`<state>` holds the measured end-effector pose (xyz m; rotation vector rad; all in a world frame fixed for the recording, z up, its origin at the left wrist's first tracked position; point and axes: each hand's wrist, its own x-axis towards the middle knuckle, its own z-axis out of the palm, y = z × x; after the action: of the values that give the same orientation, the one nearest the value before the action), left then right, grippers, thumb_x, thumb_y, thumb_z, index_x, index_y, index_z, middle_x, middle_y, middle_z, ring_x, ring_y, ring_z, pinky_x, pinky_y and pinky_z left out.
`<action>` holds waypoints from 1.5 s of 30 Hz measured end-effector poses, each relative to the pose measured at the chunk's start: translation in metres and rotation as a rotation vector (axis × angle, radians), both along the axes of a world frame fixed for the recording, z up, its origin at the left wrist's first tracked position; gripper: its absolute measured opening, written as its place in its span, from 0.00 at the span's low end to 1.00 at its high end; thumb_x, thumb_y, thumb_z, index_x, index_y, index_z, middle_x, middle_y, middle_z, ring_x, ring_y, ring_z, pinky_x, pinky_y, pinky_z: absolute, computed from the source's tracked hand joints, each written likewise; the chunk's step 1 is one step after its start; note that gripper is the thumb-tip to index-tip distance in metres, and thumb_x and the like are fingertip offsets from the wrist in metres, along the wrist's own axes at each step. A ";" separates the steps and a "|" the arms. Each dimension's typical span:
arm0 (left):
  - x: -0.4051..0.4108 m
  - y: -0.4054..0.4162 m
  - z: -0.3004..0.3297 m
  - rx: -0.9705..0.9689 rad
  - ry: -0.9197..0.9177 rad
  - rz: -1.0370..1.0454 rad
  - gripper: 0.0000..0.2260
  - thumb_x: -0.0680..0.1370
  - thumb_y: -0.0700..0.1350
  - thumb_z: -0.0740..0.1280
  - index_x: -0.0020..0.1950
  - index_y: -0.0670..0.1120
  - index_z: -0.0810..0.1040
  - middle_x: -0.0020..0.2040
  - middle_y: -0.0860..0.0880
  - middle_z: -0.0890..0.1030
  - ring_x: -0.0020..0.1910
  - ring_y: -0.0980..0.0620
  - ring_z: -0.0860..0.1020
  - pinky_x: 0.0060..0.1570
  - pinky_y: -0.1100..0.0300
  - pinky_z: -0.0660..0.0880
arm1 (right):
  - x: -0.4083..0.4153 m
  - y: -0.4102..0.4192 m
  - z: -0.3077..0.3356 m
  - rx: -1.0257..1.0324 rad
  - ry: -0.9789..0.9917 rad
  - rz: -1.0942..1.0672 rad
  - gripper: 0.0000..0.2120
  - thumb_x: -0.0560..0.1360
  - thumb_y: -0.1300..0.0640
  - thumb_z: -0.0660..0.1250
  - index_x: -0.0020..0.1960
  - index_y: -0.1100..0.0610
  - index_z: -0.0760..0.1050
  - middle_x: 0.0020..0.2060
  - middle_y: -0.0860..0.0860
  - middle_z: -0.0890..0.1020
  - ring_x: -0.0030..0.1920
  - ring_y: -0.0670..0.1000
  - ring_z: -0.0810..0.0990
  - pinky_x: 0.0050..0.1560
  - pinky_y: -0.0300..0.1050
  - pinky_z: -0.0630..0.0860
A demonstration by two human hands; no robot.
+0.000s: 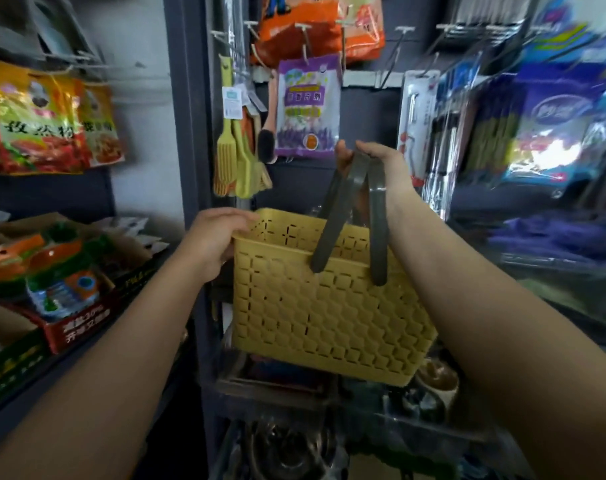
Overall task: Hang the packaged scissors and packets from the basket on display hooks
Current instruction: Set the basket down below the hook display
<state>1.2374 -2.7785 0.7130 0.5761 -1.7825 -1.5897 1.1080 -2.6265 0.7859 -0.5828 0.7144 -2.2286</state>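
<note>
- From the head camera we see a yellow perforated basket [324,306] held up in the air in front of a dark display panel [367,112], tilted so its near wall faces us; what lies inside it is hidden from us.
- Our right hand [377,164] curls round the two grey handles [358,209], gathered together above the basket.
- Our left hand [214,237] grips the basket's left rim, fingers hooked over the top edge.
- Straight behind the basket a purple packet [308,105] hangs on a hook, with orange packets [315,26] above it and yellow spatulas [234,150] just to its left.
- Bare metal display hooks [403,32] stick out of the panel to the right of the orange packets.
- Further right hang packaged utensils [415,119] and blue packets [554,126], blurred.
- On the left wall hang seasoning bags [45,123]; below them a shelf bears open cartons [69,278] of orange and green goods.
</note>
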 end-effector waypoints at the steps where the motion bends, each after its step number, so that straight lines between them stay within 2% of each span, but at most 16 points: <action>1: -0.007 -0.001 0.004 0.020 0.039 -0.017 0.12 0.73 0.33 0.61 0.38 0.46 0.80 0.38 0.47 0.81 0.35 0.51 0.78 0.28 0.63 0.74 | -0.005 -0.001 0.007 0.004 0.000 -0.006 0.09 0.78 0.62 0.57 0.43 0.67 0.71 0.27 0.54 0.78 0.22 0.48 0.78 0.27 0.36 0.76; 7: -0.037 0.002 0.013 0.051 0.106 -0.035 0.10 0.72 0.35 0.62 0.33 0.44 0.77 0.25 0.53 0.77 0.28 0.53 0.71 0.23 0.66 0.66 | -0.031 0.001 0.025 0.100 0.100 -0.017 0.05 0.73 0.64 0.63 0.41 0.66 0.72 0.25 0.55 0.80 0.20 0.49 0.78 0.19 0.36 0.74; 10: -0.047 0.001 0.009 -0.010 0.020 0.170 0.10 0.73 0.39 0.63 0.32 0.46 0.77 0.33 0.49 0.77 0.34 0.49 0.75 0.32 0.61 0.68 | -0.036 -0.001 0.016 0.113 0.134 -0.032 0.11 0.78 0.58 0.59 0.40 0.63 0.72 0.29 0.55 0.79 0.22 0.49 0.79 0.21 0.36 0.75; 12: -0.045 0.007 0.007 -0.472 0.042 0.404 0.11 0.76 0.44 0.59 0.39 0.47 0.78 0.45 0.51 0.75 0.48 0.51 0.74 0.47 0.58 0.68 | -0.037 -0.005 0.015 0.117 0.144 -0.039 0.09 0.77 0.60 0.58 0.42 0.64 0.72 0.26 0.55 0.80 0.22 0.49 0.79 0.22 0.36 0.75; 14: -0.041 0.028 0.006 -0.954 0.137 0.299 0.16 0.77 0.52 0.53 0.51 0.46 0.77 0.49 0.54 0.74 0.50 0.55 0.71 0.51 0.56 0.67 | -0.034 -0.007 0.017 0.147 0.158 -0.039 0.09 0.78 0.61 0.57 0.42 0.64 0.71 0.24 0.55 0.79 0.19 0.48 0.77 0.20 0.34 0.73; 16: -0.041 0.049 0.005 -1.128 0.044 0.121 0.21 0.74 0.59 0.53 0.55 0.46 0.73 0.43 0.53 0.78 0.41 0.54 0.76 0.42 0.56 0.73 | -0.029 -0.006 0.020 0.241 0.235 -0.059 0.11 0.79 0.61 0.56 0.39 0.63 0.70 0.20 0.54 0.78 0.17 0.47 0.76 0.17 0.34 0.71; 19: -0.049 0.053 -0.008 -1.329 0.061 0.195 0.21 0.75 0.63 0.52 0.45 0.46 0.72 0.29 0.49 0.77 0.26 0.50 0.75 0.25 0.51 0.75 | -0.023 0.013 0.024 0.403 0.384 -0.122 0.12 0.80 0.62 0.56 0.39 0.61 0.70 0.18 0.52 0.78 0.17 0.45 0.76 0.16 0.33 0.71; 26: -0.036 0.056 -0.052 -1.183 0.320 0.205 0.21 0.76 0.59 0.54 0.63 0.47 0.62 0.37 0.42 0.83 0.32 0.44 0.82 0.26 0.51 0.79 | -0.033 0.117 -0.028 0.793 0.585 -0.673 0.09 0.74 0.67 0.59 0.37 0.60 0.71 0.29 0.55 0.72 0.26 0.48 0.71 0.21 0.33 0.69; 29: -0.025 0.061 -0.064 -1.180 0.336 0.212 0.25 0.75 0.56 0.55 0.69 0.49 0.54 0.42 0.41 0.83 0.32 0.45 0.82 0.25 0.51 0.78 | -0.033 0.136 -0.076 1.034 0.547 -0.561 0.07 0.77 0.65 0.60 0.41 0.60 0.72 0.29 0.54 0.78 0.28 0.50 0.77 0.25 0.37 0.74; 31: -0.017 0.066 -0.068 -1.120 0.386 0.155 0.28 0.74 0.55 0.57 0.70 0.52 0.49 0.51 0.36 0.80 0.37 0.42 0.82 0.27 0.50 0.79 | -0.034 0.136 -0.099 1.206 0.576 -0.434 0.03 0.77 0.58 0.63 0.45 0.56 0.73 0.40 0.54 0.82 0.40 0.52 0.81 0.40 0.47 0.78; 33: -0.013 0.068 -0.070 -1.211 0.460 0.199 0.25 0.77 0.53 0.57 0.69 0.51 0.49 0.61 0.31 0.71 0.47 0.39 0.80 0.38 0.52 0.81 | -0.036 0.131 -0.107 1.266 0.614 -0.445 0.02 0.77 0.59 0.63 0.46 0.56 0.74 0.47 0.57 0.82 0.45 0.55 0.82 0.46 0.53 0.79; 35: -0.012 0.068 -0.073 -1.322 0.497 0.312 0.24 0.77 0.48 0.57 0.70 0.53 0.50 0.66 0.35 0.57 0.65 0.38 0.67 0.62 0.53 0.71 | -0.036 0.123 -0.114 1.351 0.648 -0.463 0.04 0.77 0.61 0.62 0.48 0.60 0.75 0.46 0.59 0.82 0.40 0.55 0.82 0.39 0.49 0.79; 39: -0.005 0.054 -0.075 -1.329 0.204 0.585 0.21 0.75 0.40 0.60 0.69 0.46 0.65 0.69 0.43 0.51 0.69 0.37 0.51 0.68 0.38 0.50 | -0.041 0.106 -0.142 1.428 0.565 -0.460 0.20 0.78 0.55 0.59 0.66 0.63 0.64 0.51 0.60 0.77 0.40 0.58 0.81 0.29 0.49 0.82; 41: 0.002 0.037 -0.087 -1.399 0.072 0.520 0.19 0.73 0.38 0.57 0.65 0.43 0.70 0.71 0.42 0.54 0.70 0.38 0.51 0.68 0.40 0.47 | -0.041 0.096 -0.163 1.484 0.595 -0.430 0.14 0.79 0.57 0.57 0.59 0.64 0.69 0.51 0.61 0.79 0.45 0.59 0.81 0.41 0.53 0.83; 43: 0.012 0.023 -0.111 -1.516 -0.030 0.382 0.18 0.72 0.41 0.54 0.58 0.43 0.76 0.70 0.40 0.65 0.70 0.41 0.55 0.71 0.44 0.45 | -0.035 0.093 -0.186 1.556 0.649 -0.398 0.10 0.80 0.59 0.54 0.46 0.62 0.72 0.42 0.59 0.80 0.40 0.53 0.79 0.38 0.41 0.81; 45: 0.022 0.016 -0.136 -1.628 -0.087 0.264 0.15 0.73 0.42 0.55 0.49 0.43 0.80 0.62 0.41 0.77 0.66 0.44 0.64 0.71 0.49 0.50 | -0.046 0.095 -0.208 1.528 0.694 -0.477 0.14 0.78 0.53 0.55 0.54 0.63 0.69 0.47 0.61 0.80 0.42 0.53 0.79 0.41 0.42 0.82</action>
<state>1.2594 -2.7622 0.5773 0.0263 -2.2226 0.3240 1.0625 -2.5311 0.5780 -0.3250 2.6733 -1.1000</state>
